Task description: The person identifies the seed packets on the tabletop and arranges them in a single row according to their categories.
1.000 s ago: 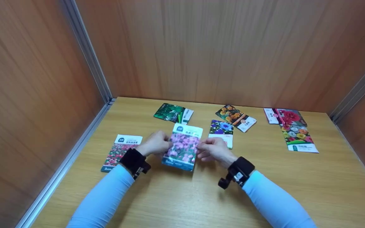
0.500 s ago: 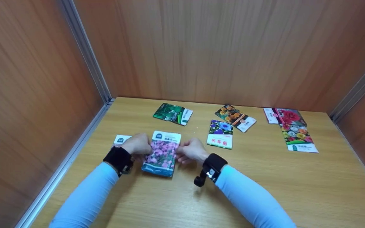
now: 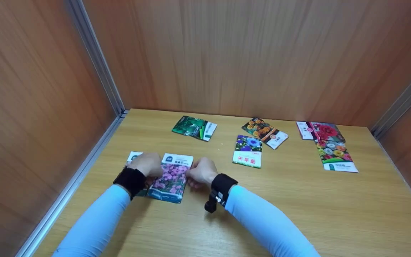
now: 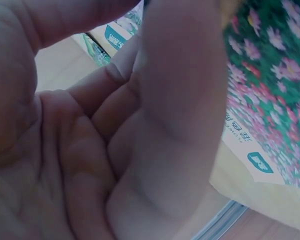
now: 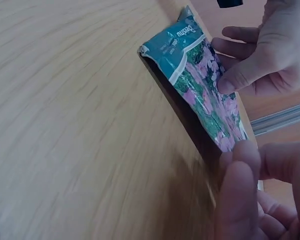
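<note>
Wooden table [image 3: 262, 217] below, left hand [image 3: 147, 165] and right hand [image 3: 203, 172] both pinching edges of the pink-flower packet [image 3: 171, 176] right beside the red-flower packet [image 4: 275, 95], apparently lining it up, which next calls for gentle release.

Surface [image 3: 298, 200]: wood grain, smooth, faint sheen. Wall panel [image 3: 227, 53] beyond its far edge: wood grain, satin. Strip [image 3: 72, 184] along the surface's left edge: dull metal. Pink-flower packet [image 5: 202, 92]: glossy, creased, probably plastic film; view dim. Sleeves [image 3: 89, 221]: smooth cloth. Wrist straps [image 3: 130, 181]: matt.
</note>
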Available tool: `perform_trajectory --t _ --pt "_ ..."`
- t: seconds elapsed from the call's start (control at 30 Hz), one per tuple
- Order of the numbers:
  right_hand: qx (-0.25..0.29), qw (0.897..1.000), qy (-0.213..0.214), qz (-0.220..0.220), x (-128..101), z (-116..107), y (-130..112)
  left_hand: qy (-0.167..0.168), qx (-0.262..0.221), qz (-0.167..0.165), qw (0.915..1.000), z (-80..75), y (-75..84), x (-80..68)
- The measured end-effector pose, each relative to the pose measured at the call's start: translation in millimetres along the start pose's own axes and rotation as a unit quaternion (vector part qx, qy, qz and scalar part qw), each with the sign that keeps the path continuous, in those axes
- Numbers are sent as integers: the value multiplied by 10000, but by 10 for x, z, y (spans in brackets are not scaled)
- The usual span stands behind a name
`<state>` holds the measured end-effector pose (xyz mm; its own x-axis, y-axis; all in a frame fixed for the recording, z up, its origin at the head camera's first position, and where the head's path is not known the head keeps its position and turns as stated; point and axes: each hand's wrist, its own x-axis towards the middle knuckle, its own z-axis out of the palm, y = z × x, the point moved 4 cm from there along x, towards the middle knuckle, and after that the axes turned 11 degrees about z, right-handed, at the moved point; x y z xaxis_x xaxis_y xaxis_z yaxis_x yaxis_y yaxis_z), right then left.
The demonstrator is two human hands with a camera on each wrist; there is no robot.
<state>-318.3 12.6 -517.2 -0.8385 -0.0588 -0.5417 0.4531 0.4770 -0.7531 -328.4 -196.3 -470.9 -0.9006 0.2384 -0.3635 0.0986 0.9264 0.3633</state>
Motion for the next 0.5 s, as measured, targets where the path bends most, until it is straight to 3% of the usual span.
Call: perform_trajectory --t 0.5 --pt "-273 9994 188 106 187 82 28 246 915 10 9955 4 1 38"
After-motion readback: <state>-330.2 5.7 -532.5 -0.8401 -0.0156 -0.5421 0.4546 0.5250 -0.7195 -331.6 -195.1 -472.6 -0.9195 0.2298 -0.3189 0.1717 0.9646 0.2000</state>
